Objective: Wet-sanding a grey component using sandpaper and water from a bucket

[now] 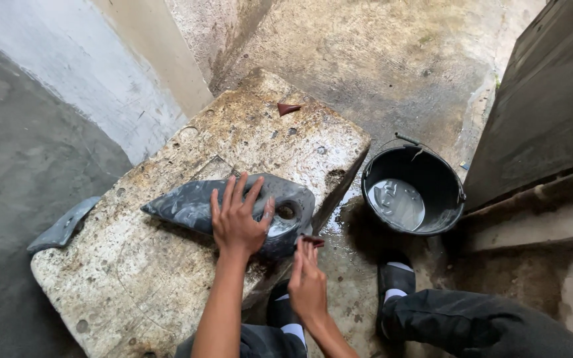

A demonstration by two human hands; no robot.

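Stained, pitted stone slab [167,265] serves as a desk on a wet concrete floor, beside a black bucket [412,192] holding water. Left hand [239,219] presses flat, fingers spread, on a dark grey curved plastic panel [187,205], wet and glossy, lying across the slab. Right hand [308,282] pinches a small dark piece [313,240] at the panel's edge.
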